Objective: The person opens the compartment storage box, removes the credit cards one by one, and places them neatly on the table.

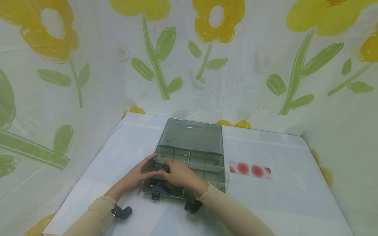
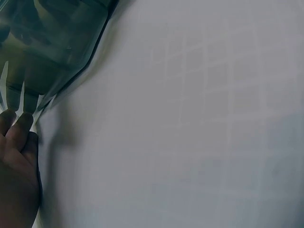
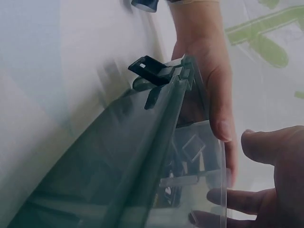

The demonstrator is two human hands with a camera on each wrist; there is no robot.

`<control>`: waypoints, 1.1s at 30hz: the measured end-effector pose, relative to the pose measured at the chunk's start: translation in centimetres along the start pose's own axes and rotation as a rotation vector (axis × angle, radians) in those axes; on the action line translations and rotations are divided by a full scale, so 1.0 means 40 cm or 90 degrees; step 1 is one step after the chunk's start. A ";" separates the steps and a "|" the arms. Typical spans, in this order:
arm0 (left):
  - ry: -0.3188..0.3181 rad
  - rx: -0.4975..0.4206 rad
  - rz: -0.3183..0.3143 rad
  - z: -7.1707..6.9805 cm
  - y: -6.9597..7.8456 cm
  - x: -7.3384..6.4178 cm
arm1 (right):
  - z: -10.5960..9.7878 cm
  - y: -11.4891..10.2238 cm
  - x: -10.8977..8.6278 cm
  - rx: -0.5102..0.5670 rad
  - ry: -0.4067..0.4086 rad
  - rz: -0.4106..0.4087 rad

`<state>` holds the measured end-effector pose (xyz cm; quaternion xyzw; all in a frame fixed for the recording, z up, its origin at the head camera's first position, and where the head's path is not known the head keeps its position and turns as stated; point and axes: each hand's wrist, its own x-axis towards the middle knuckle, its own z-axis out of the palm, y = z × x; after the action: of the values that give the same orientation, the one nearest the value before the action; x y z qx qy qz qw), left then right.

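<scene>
A translucent grey-green divider box (image 1: 203, 159) lies with its lid (image 1: 193, 136) swung back, in the head view. My left hand (image 1: 136, 177) rests along the box's left side, fingers straight and thumb over a compartment; the left wrist view catches only some of its fingers (image 2: 21, 135) at the box's edge. My right hand (image 1: 181, 175) reaches into the middle-left compartment, beside a small dark object (image 1: 161, 167) whose kind is unclear. In the right wrist view, the right thumb (image 3: 256, 147) stands apart from the fingers, which dip behind a clear wall.
Another dark flat item (image 1: 160, 186) lies in the front-left compartment. Two red-and-white cards (image 1: 243, 168) (image 1: 261, 172) lie right of the box. A front latch (image 1: 155, 196) hangs open. Flower-patterned cloth (image 1: 236, 82) surrounds the white table (image 1: 289, 203).
</scene>
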<state>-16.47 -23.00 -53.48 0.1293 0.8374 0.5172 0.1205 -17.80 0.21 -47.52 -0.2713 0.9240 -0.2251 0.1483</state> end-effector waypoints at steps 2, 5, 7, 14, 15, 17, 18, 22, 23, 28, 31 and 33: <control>0.000 -0.001 -0.001 0.000 -0.001 0.001 | 0.000 0.001 -0.001 0.016 0.003 -0.005; -0.001 -0.002 -0.002 0.000 -0.002 0.002 | 0.000 0.005 0.000 0.058 0.007 -0.011; -0.001 -0.003 -0.002 0.000 -0.002 0.002 | 0.000 0.010 0.000 0.092 0.010 -0.014; 0.001 -0.003 -0.004 -0.001 -0.001 0.003 | -0.004 0.016 -0.006 0.156 0.026 -0.024; 0.002 -0.004 -0.005 -0.001 -0.001 0.003 | -0.005 0.016 -0.008 0.159 0.030 -0.025; 0.002 -0.004 -0.008 -0.001 -0.001 0.003 | -0.006 0.014 -0.013 0.164 0.042 -0.021; 0.002 -0.003 -0.009 0.000 0.000 0.003 | -0.006 0.013 -0.016 0.164 0.051 -0.018; 0.003 -0.004 -0.012 0.000 0.001 0.002 | -0.005 0.016 -0.023 0.166 0.100 -0.009; 0.004 -0.003 -0.013 0.000 0.002 0.002 | -0.004 0.018 -0.024 0.171 0.111 -0.010; 0.002 0.002 -0.016 0.000 0.005 0.000 | -0.008 0.021 -0.025 0.215 0.148 -0.019; 0.000 0.005 -0.017 0.000 0.006 0.000 | -0.010 0.019 -0.021 0.235 0.158 -0.025; -0.001 0.007 -0.018 0.000 0.006 0.001 | -0.011 0.016 -0.017 0.241 0.168 -0.033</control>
<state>-16.48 -22.88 -53.24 0.1188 0.8418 0.5109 0.1277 -17.72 1.22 -47.36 -0.2303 0.8695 -0.4316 0.0683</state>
